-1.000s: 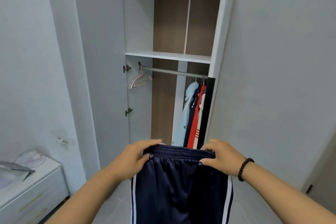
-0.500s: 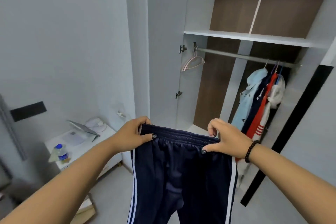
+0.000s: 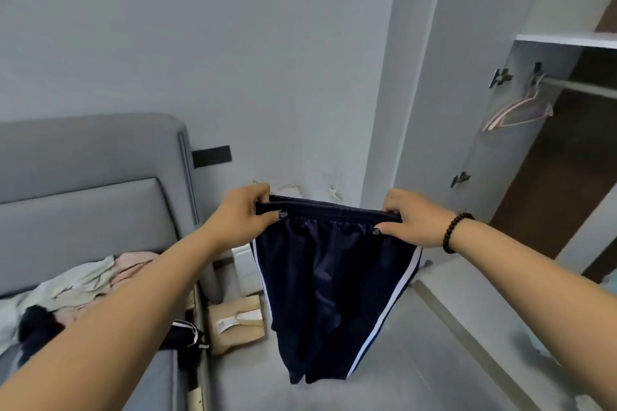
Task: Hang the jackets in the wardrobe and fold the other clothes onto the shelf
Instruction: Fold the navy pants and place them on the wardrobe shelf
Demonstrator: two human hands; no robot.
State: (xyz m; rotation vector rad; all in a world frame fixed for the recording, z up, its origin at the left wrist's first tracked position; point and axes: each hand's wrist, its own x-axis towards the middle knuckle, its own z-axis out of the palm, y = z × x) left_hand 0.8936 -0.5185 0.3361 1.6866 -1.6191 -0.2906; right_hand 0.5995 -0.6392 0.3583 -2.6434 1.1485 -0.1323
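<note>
No brand or legible writing can be made out anywhere; a white label [image 3: 227, 323] is seen on a tan cardboard box [image 3: 236, 324] lying on the floor beside the bed, but its print is too small to be read. What the box contains cannot be told. The navy track pants [image 3: 329, 280], trimmed with white side stripes, are held up in the air by the waistband, in front of the grey wall and above the floor between the bed and the wardrobe [image 3: 567, 150]. The waistband is pinched at its left end by the left hand [image 3: 245, 215], thumb in front and fingers curled over the top, and at its right end by the right hand [image 3: 405, 220] in the same manner; a dark bead bracelet [image 3: 454, 232] is worn on the right wrist. The legs of the pants hang freely, their hems well above the floor. A heap of loose clothes [image 3: 83, 290] is seen on the grey bed [image 3: 83, 210] at the lower left. In the open wardrobe at the right edge, a white shelf [image 3: 567, 40] is seen above a rail, from which a pink hanger [image 3: 517, 110] hangs bare. Compared with half a second ago, the view has been swung to the left: the hanging jackets have passed out of sight, the bed and the box have come into view, and the grip on the waistband is unchanged.
</note>
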